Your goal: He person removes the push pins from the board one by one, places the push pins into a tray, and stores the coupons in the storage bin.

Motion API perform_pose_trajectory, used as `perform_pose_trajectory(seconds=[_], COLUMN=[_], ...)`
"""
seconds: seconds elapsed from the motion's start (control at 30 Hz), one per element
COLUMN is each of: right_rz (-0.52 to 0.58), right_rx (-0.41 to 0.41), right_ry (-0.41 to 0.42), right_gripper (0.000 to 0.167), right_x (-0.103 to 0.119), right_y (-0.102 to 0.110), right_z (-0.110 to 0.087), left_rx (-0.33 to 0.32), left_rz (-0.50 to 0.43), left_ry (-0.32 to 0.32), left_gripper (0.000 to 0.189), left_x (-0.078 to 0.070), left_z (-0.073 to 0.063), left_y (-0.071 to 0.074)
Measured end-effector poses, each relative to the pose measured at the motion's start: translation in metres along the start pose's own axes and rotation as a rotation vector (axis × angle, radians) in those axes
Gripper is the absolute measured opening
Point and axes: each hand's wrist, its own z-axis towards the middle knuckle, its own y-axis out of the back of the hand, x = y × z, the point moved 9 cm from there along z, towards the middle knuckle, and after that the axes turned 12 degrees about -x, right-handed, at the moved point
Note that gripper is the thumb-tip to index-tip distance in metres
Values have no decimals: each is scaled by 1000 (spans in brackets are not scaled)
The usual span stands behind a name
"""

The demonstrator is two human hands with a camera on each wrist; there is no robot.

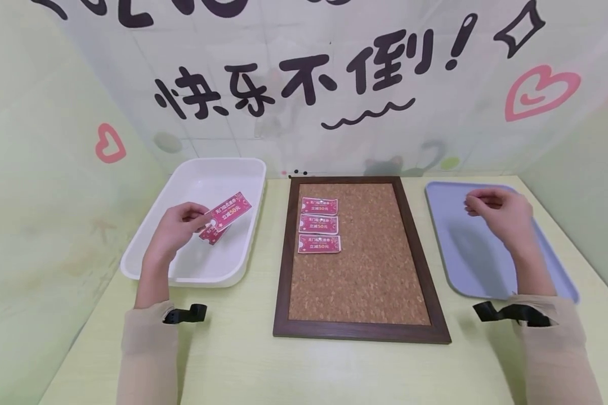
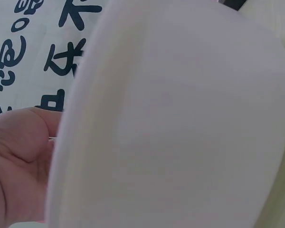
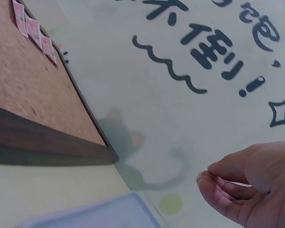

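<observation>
My left hand (image 1: pixel 179 228) pinches one end of a pink coupon (image 1: pixel 231 209) above the white tray (image 1: pixel 195 280). Below it a second pink coupon (image 1: pixel 211 233) is partly covered; whether it rests in the tray cannot be told. The tray's wall hides much of the left hand in the left wrist view. Over the blue tray (image 1: pixel 451 247), my right hand (image 1: pixel 504 216) has thumb and fingertips together. A tiny clear thing (image 3: pixel 200 175) shows at those fingertips, its kind too small to tell. Several pink coupons (image 1: pixel 318 225) hang in a column on the corkboard (image 1: pixel 360 281).
The corkboard's dark wooden frame (image 1: pixel 362 331) lies between the two trays on the pale table (image 1: pixel 233 360). Behind stands a wall (image 1: pixel 294 135) with black lettering. Side panels (image 1: pixel 45 197) close in the left and right. Black straps (image 1: pixel 184 315) circle both wrists.
</observation>
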Motion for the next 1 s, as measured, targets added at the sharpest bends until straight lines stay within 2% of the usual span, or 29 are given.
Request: perform_pose_trajectory(seconds=[0.13,0.3,0.57,0.8,1.0], right_rz=[-27,-38,10,5,-36], right_rx=[-20,-13,-7,6,10], right_ry=[-72,-101,-151,-214,-262], right_gripper=[38,36,3,12,11], right_x=[-13,-25,-48,-70,-87], right_y=[14,21,28,33,41], right_z=[1,4,8,7,3], left_rx=[4,-13,-45,-36,-13], left_rz=[4,13,15,69,104], left_ry=[46,96,183,236,242], left_gripper=[35,38,40,40,41], left_x=[15,31,56,73,79], left_z=[5,9,12,15,16], left_y=[-2,-2,2,1,0])
